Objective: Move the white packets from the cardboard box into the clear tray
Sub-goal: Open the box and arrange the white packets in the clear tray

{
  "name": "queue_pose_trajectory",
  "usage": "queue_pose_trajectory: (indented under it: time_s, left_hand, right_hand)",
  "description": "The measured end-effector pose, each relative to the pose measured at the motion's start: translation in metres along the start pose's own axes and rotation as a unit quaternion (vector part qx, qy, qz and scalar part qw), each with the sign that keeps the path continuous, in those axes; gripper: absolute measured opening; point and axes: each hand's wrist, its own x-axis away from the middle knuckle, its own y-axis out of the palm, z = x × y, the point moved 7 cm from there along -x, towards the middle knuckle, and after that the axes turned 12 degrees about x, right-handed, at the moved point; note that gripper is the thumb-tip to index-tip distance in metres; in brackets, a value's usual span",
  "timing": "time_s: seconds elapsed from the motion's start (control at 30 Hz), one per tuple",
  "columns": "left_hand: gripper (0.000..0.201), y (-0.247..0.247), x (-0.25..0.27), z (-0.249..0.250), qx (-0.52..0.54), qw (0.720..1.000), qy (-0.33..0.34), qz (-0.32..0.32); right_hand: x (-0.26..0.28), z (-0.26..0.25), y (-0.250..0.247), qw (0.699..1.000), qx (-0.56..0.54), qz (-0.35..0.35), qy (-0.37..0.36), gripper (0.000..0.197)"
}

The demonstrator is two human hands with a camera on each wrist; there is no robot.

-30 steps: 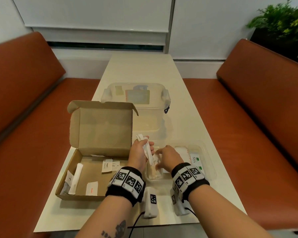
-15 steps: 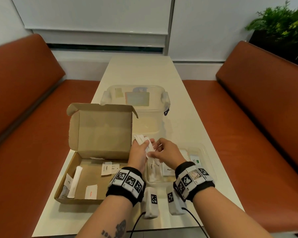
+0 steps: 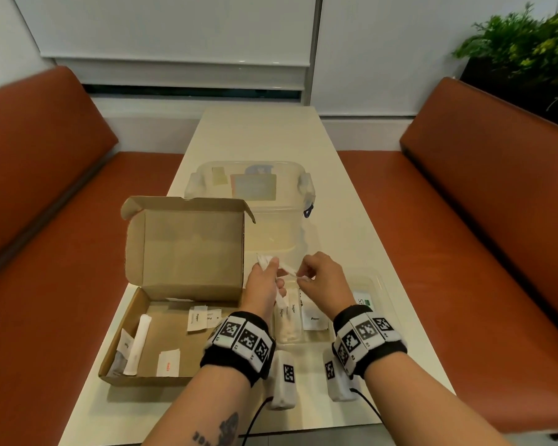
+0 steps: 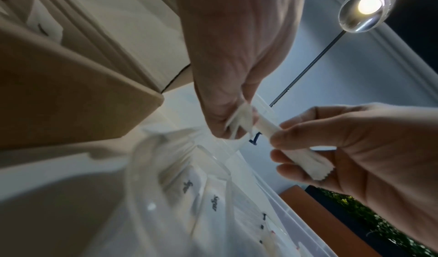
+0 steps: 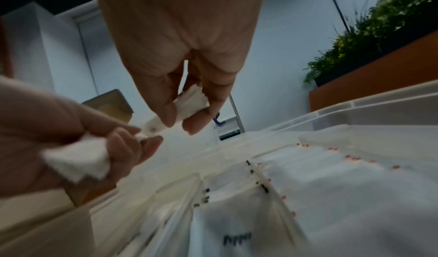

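Note:
The open cardboard box [image 3: 149, 368] lies at the left of the table, with several white packets [image 3: 139, 339] on its floor. To its right sits the clear tray [image 3: 382, 284], with sugar and pepper packets [image 3: 314, 318] in its compartments. Above the tray's left end my left hand [image 3: 273, 263] grips a bundle of white stick packets [image 4: 239, 118]. My right hand [image 3: 303, 276] pinches the free end of one stick packet [image 3: 287, 268] from that bundle. In the right wrist view, that packet [image 5: 151, 126] spans between my two hands.
A clear lidded container [image 3: 255, 194] stands just behind the box and tray. The box's raised lid [image 3: 187, 249] stands left of my hands. Orange benches [image 3: 464, 252] run along both sides of the narrow table. A plant [image 3: 522, 43] is at the far right.
My right hand has come up out of the tray and taken hold of the end of a packet in my left hand. The left hand has stayed above the tray.

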Motion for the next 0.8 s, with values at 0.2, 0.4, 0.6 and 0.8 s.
queue_pose_trajectory:
  time_s: [0.2, 0.4, 0.6, 0.8]
  left_hand:
    - [0.005, -0.005, -0.003, 0.004, -0.010, 0.999, 0.047, 0.007]
    - [0.007, -0.002, 0.000, 0.008, -0.019, 0.998, 0.067, -0.003]
    - [0.010, -0.001, 0.005, 0.010, -0.022, 0.998, 0.061, -0.013]
    - [0.012, 0.005, 0.009, 0.007, -0.051, 0.996, 0.056, -0.052]
  right_hand:
    - [0.002, 0.009, 0.003, 0.996, -0.075, -0.042, 0.019, 0.012]
    - [0.002, 0.018, 0.005, 0.977, -0.176, -0.075, 0.089, 0.013]
    - [-0.003, 0.038, -0.014, 0.934, -0.312, 0.021, 0.171, 0.031]
    - [-0.007, 0.037, -0.013, 0.899, -0.386, 0.047, 0.204, 0.037]
